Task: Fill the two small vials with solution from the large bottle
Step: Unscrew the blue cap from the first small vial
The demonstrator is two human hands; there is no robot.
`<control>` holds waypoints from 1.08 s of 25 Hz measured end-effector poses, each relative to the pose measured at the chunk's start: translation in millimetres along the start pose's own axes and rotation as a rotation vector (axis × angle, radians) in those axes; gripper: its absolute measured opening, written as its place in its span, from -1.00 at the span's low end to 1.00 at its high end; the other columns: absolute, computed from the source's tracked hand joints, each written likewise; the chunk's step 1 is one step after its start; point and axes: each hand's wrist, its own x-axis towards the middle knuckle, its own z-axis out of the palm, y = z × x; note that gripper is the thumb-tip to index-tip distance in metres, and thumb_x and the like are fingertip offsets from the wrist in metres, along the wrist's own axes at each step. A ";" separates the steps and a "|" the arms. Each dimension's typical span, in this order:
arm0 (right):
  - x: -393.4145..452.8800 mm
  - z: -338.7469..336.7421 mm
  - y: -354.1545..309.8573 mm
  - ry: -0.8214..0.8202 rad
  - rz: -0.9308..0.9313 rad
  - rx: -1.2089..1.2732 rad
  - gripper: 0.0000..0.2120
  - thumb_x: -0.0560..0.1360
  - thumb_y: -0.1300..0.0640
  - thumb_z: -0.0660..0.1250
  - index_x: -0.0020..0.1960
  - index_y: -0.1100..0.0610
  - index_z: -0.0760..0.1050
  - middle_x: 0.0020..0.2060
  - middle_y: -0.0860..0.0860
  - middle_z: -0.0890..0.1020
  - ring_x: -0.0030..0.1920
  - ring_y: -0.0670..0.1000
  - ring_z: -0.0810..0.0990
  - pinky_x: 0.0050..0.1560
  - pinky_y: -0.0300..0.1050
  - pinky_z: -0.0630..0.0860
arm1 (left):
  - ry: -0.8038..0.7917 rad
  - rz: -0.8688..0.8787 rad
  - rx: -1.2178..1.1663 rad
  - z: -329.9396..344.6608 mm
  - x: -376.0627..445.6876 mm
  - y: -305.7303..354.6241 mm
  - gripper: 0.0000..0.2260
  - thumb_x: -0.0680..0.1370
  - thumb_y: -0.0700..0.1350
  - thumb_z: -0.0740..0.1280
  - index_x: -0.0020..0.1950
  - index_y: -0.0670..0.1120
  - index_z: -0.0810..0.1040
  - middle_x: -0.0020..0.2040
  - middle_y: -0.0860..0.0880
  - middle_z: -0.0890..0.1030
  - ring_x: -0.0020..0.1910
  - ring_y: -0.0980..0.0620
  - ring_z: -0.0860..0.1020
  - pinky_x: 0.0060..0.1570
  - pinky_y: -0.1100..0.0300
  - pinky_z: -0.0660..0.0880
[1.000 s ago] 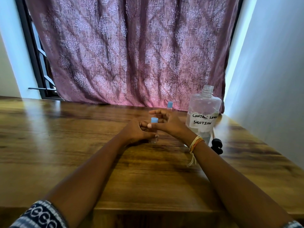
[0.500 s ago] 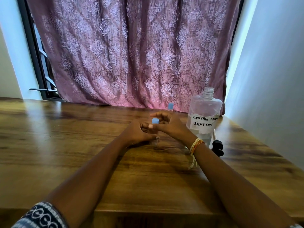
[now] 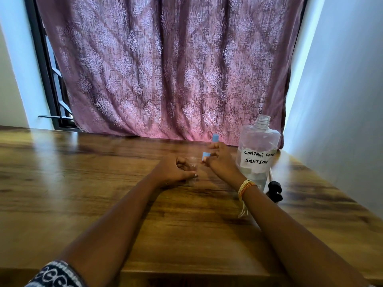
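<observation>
From the head view I see my left hand [image 3: 176, 169] just left of the frame's centre, resting on the wooden bench [image 3: 83, 183] with its fingers curled round a small clear vial [image 3: 193, 164] — the vial's mouth is open and its body is mostly hidden by the fingers. Just to the right of it, my right hand [image 3: 220, 162] pinches a small blue cap [image 3: 206, 155] between thumb and fingertips, the cap lifted clear of the vial and apart from its rim. Behind the right hand, a second blue cap [image 3: 215, 138] pokes up; I take it for the top of the other vial, but the body is hidden by the hand and I cannot tell more. At centre right stands the large bottle [image 3: 258, 154], upright, clear, uncapped, with a white handwritten label reading "CONTACT LENS SOLUTION"; liquid shows low in it, though the level is hard to judge. Just below and right of the bottle, a black object [image 3: 275, 190] lies on the bench — too dark and partly covered by my forearm to identify. A band of yellow and orange threads [image 3: 245, 188] circles the right wrist. A patterned mauve curtain [image 3: 165, 69] fills the upper frame behind the bench, with a dark window frame [image 3: 47, 79] at upper left.
</observation>
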 end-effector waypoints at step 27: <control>-75.5 -56.0 -15.0 0.354 -0.257 -0.300 -0.94 0.41 0.21 0.36 -0.20 0.08 0.58 -0.42 -0.04 0.59 -0.39 -0.15 0.55 -0.36 -0.40 0.45 | -0.018 0.031 -0.063 22.8 -20.8 14.2 -0.69 0.34 -0.08 0.56 0.06 -0.08 0.68 -0.08 0.00 0.72 -0.06 0.10 0.67 0.04 0.15 0.58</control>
